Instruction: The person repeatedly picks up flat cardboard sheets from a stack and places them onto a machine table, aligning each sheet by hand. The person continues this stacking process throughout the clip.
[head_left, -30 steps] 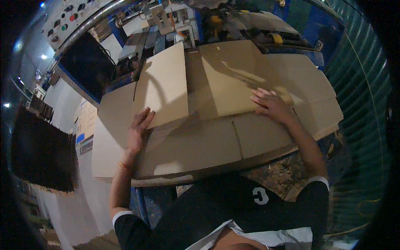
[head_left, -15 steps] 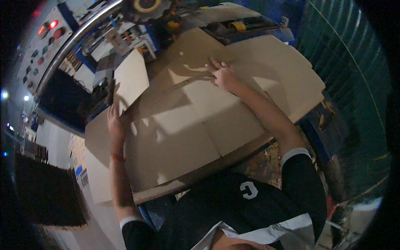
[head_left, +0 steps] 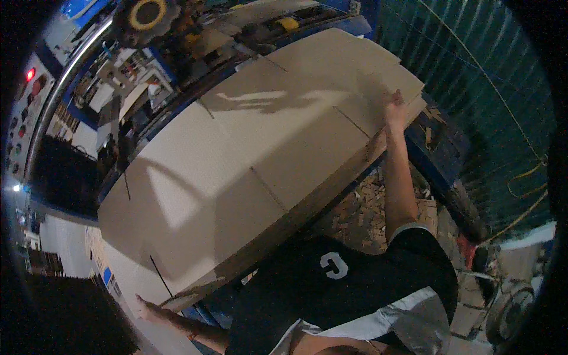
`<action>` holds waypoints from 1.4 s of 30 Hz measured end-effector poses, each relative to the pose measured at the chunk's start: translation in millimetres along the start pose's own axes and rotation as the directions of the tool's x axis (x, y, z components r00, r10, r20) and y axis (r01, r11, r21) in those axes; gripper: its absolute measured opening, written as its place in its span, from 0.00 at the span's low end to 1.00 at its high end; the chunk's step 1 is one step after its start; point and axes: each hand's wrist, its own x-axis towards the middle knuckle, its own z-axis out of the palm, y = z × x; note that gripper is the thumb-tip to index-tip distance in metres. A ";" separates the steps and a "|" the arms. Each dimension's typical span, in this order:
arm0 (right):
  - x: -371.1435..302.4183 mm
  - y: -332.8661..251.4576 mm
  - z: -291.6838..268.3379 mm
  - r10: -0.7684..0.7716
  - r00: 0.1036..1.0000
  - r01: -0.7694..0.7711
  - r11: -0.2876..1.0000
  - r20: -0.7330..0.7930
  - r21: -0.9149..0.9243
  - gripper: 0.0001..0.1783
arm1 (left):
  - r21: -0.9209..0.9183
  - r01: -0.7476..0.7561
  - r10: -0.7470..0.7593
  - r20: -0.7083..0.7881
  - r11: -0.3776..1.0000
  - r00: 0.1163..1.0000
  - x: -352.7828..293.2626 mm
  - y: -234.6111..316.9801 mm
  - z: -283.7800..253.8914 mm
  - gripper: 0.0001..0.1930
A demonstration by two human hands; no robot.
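A wide brown cardboard sheet (head_left: 236,154) with several dark slots cut into its edges lies flat on top of a stack of like sheets. At its right end my right hand (head_left: 394,111) rests on the near edge, fingers curled in around the board. My left hand (head_left: 147,309) is down at the near left corner, against the edge of the sheet; its fingers are dim and partly hidden, so their grip is unclear. Shadows fall across the board's surface.
Beyond the board stands a machine with a dark toothed wheel (head_left: 147,15) and a metal rail (head_left: 65,83). A control panel (head_left: 23,118) with a red light is at the far left. Cardboard scraps (head_left: 361,204) litter the floor beneath, and a green corrugated wall (head_left: 473,89) rises at right.
My left hand has come down to the near left corner, and my right hand has moved right to the board's end. The raised pale flap is gone; the slotted sheet now lies flat.
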 end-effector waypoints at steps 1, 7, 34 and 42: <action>-0.3 -4.6 0.9 0.034 0.995 -0.015 0.983 -0.099 0.182 0.26 | -0.124 0.040 -0.043 -0.025 0.991 0.999 -2.8 3.4 -6.8 0.33; 42.3 6.9 -5.3 0.222 0.927 0.198 0.396 -0.302 0.897 0.17 | -0.842 -0.138 0.015 -0.152 0.522 0.988 12.9 12.1 -60.1 0.25; -184.3 -100.0 -67.1 -0.820 -0.085 0.843 0.244 0.565 0.480 0.18 | -0.341 -0.887 0.794 0.606 0.310 0.044 -107.8 82.3 -29.0 0.23; -114.2 -104.0 12.0 -0.769 -0.114 0.852 0.250 0.629 0.460 0.26 | -0.397 -0.868 0.867 0.492 0.299 0.074 -88.8 113.5 13.2 0.28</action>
